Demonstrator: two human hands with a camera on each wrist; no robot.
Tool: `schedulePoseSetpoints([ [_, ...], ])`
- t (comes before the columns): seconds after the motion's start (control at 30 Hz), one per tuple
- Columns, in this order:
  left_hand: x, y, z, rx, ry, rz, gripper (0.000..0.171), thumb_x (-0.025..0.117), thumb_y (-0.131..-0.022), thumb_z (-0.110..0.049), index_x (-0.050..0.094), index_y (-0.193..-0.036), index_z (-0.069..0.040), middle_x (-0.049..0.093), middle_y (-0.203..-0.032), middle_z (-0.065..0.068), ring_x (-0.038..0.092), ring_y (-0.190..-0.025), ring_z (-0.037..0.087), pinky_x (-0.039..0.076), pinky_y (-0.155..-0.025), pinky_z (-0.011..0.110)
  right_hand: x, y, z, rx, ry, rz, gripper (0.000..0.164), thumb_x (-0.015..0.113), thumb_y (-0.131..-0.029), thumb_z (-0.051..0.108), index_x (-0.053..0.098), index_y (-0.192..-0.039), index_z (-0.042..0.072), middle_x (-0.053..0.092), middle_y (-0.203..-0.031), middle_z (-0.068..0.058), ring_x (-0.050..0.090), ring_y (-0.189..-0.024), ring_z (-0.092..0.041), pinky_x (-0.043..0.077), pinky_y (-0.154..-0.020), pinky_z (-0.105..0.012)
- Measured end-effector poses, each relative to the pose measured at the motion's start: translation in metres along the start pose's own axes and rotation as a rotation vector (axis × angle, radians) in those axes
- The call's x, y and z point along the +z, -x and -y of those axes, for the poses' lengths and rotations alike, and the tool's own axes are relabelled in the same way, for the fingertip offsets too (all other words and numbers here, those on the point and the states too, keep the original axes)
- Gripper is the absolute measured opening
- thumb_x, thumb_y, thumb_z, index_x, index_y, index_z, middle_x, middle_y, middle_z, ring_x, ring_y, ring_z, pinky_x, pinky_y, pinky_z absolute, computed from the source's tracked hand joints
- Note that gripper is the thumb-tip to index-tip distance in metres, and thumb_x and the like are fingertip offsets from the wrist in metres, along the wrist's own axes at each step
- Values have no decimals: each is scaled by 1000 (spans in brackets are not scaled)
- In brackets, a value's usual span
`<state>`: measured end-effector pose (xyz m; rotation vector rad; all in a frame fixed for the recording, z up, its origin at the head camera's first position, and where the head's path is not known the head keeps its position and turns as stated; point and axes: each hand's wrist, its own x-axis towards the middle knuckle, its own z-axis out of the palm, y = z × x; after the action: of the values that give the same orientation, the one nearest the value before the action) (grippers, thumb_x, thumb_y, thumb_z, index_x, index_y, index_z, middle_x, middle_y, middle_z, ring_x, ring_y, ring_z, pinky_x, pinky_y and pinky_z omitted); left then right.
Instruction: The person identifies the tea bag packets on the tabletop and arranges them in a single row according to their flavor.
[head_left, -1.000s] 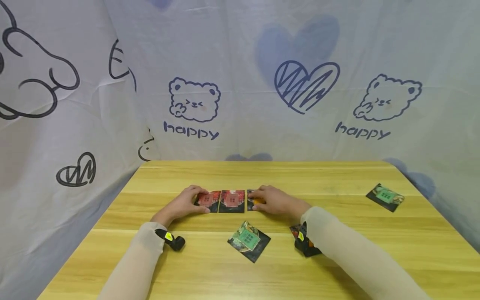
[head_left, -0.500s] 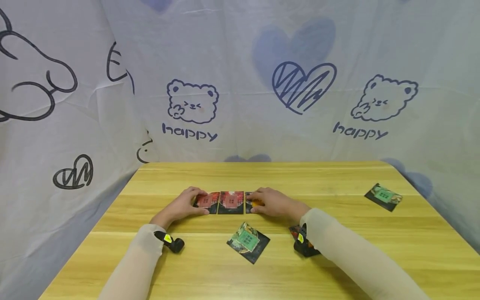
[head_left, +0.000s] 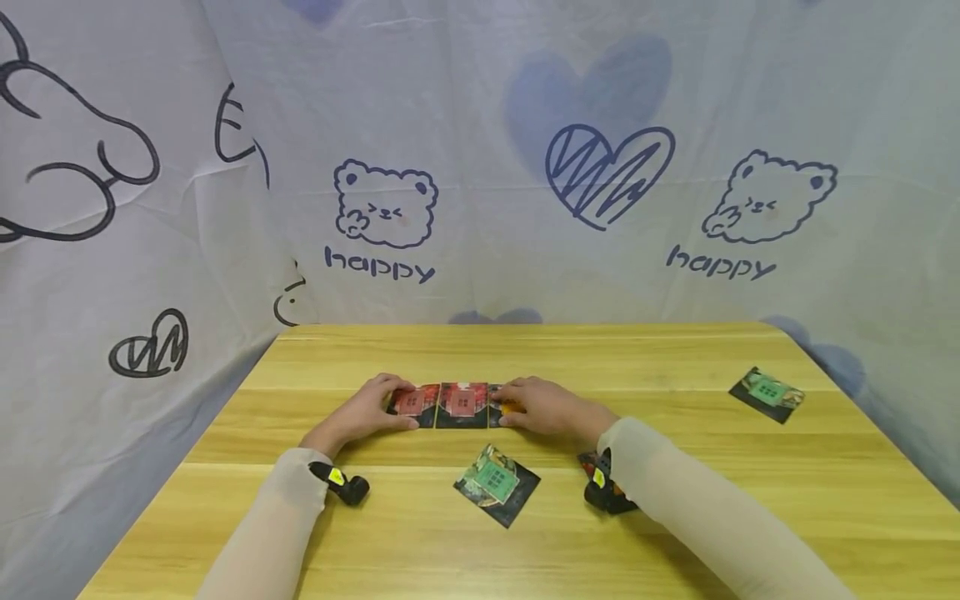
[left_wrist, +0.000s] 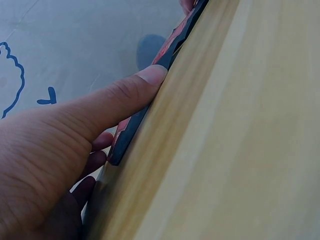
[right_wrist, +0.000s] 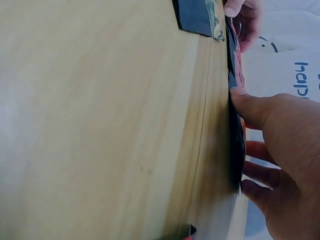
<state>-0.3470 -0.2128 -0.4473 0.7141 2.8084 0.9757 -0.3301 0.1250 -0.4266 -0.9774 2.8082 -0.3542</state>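
Orange card [head_left: 500,409] slid toward nine o'clock, tightening the three-card row [head_left: 462,406]. Right hand [head_left: 551,407] pinched it; left hand [head_left: 367,409] gripped leftmost red card [head_left: 416,404].

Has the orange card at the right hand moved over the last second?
Yes, slightly left: in the head view, the orange card has closed in on the middle red card, which stays put.

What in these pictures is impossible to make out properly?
- Orange card, head view: mostly covered by the right grip.
- Lower right card, head view: largely hidden by the wrist camera and sleeve.
- Far green card, head view: lettering too small to read.
- Near green card, right wrist view: cut off by the top edge.
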Motion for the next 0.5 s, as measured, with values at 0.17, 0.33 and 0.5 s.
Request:
schedulePoseSetpoints([
  [0.17,0,0,-1,-5,-2,1,72,82,-77,-45,57,-135,-10,41,-143,21,38,-132,41,33,-106,58,0,1,2,8,27,-5,52,51,-101,43,44,-148,23,44,-149,-5,38,-137,-26,31,-112,-44],
  [0.33,-2,-1,-2,-3,-7,2,72,83,-77,-43,57,-134,-9,41,-143,21,38,-132,41,33,-106,58,0,1,5,6,66,-13,53,51,-101,44,45,-148,22,45,-148,-5,40,-136,-27,31,-112,-44],
  [0.5,-2,0,-2,-4,-5,5,72,82,-77,-44,57,-134,-9,41,-143,21,38,-132,41,32,-106,58,-1,1,7,14,92,-12,53,51,-100,44,46,-148,22,46,-147,-5,40,-136,-27,31,-112,-43],
])
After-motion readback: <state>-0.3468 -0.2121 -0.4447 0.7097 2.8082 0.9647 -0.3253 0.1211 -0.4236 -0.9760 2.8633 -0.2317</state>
